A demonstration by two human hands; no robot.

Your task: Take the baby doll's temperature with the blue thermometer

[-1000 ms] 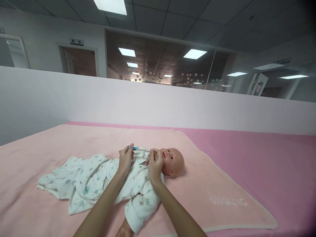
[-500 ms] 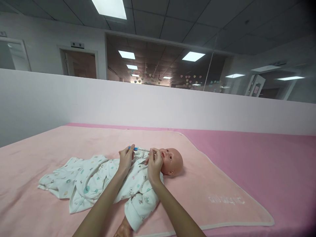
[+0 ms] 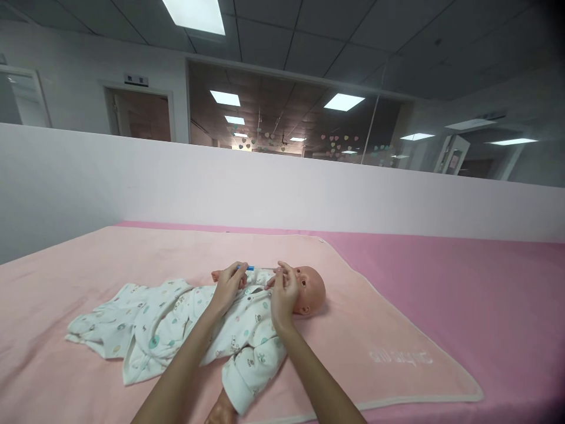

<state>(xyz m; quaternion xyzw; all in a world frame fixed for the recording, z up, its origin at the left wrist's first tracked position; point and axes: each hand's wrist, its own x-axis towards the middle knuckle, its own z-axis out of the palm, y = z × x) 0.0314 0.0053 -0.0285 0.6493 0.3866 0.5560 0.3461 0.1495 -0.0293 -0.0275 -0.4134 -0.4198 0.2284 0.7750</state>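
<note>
On its back lies a baby doll [image 3: 312, 288] in a white printed outfit [image 3: 247, 318], its head to the right. My left hand [image 3: 229, 285], above the doll's chest, is closed on the blue end of a thin thermometer-like stick [image 3: 265, 269]. The pale shaft runs to the right, roughly level. My right hand [image 3: 285, 291] is beside the doll's face, its bent fingers closed around the far end of the stick. That hand covers the doll's mouth and the stick's tip, so I cannot tell exactly how the tip is held.
A peach blanket [image 3: 353, 353] with a pale edge lies beneath the doll, over a pink mat [image 3: 463, 294]. Behind them stands a low white partition [image 3: 265, 188]. Beyond it are a glass window [image 3: 286, 118] and a doorway [image 3: 141, 115].
Both hands have shifted slightly right, taking the stick along. The right hand now covers the doll's mouth, which was visible before. The doll stays in place.
</note>
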